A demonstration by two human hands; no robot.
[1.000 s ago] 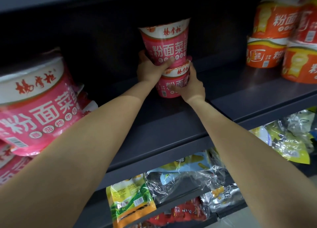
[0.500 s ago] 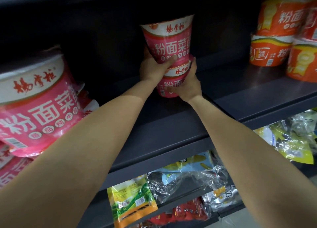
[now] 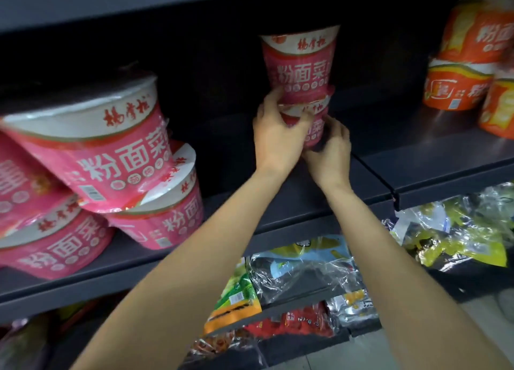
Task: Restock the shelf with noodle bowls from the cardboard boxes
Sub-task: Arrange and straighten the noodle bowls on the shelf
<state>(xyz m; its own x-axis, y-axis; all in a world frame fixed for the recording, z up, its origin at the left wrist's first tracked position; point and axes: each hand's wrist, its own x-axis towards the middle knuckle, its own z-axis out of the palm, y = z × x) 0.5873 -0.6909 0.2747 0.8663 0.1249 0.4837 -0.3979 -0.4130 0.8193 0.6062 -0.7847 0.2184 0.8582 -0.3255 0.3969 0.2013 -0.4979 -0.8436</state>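
Note:
Two pink noodle bowls stand stacked deep on the dark shelf (image 3: 417,166). The upper bowl (image 3: 300,63) sits upright on the lower bowl (image 3: 315,125). My left hand (image 3: 278,136) wraps the left side of the stack where the two bowls meet, thumb across the lower bowl's lid. My right hand (image 3: 332,150) cups the lower bowl from the right and front. Most of the lower bowl is hidden behind my fingers. No cardboard box is in view.
A leaning pile of pink bowls (image 3: 97,158) fills the shelf's left end. Orange noodle bowls (image 3: 459,88) are stacked at the right end. Bare shelf lies between these groups. Bagged snacks (image 3: 300,266) lie on the lower shelves.
My view has shifted, so the stack sits further right in frame. My left hand slid down from the upper bowl's base to the joint between the bowls; my right hand moved lower and to the right.

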